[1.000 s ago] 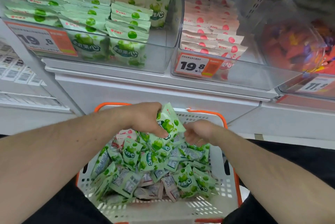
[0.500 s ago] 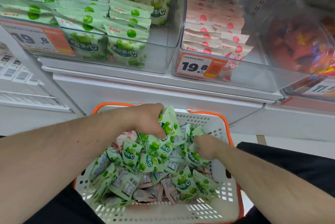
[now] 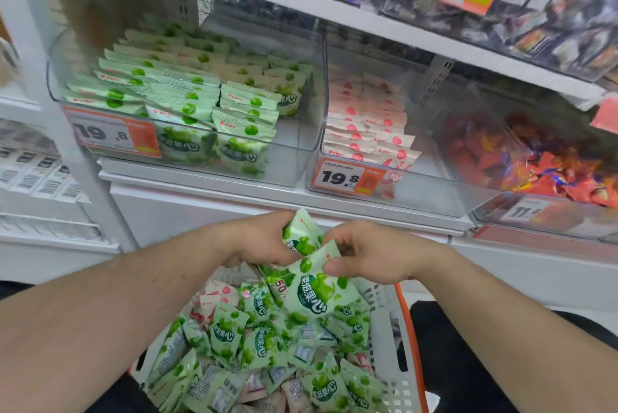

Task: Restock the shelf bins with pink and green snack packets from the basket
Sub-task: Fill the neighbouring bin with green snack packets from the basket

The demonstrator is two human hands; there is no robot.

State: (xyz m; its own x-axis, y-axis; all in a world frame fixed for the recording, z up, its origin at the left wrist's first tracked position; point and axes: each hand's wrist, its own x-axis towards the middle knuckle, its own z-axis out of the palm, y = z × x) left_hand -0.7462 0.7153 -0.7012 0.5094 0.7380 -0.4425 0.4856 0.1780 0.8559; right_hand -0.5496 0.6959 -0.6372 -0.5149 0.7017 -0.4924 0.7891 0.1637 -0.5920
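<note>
Green snack packets point(image 3: 302, 238) are gripped upright in the left hand point(image 3: 257, 240), fingers curled round them, while another green packet point(image 3: 316, 289) is pinched by the right hand point(image 3: 364, 253) and held against the bunch, apparently so several can be carried together from the basket point(image 3: 406, 339) below to the half-filled green bin point(image 3: 301, 145) above.

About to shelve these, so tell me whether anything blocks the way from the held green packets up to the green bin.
Nothing visible does. Both hands hold green packets above the basket; the green bin above has an open top, with free space at its right.
</note>
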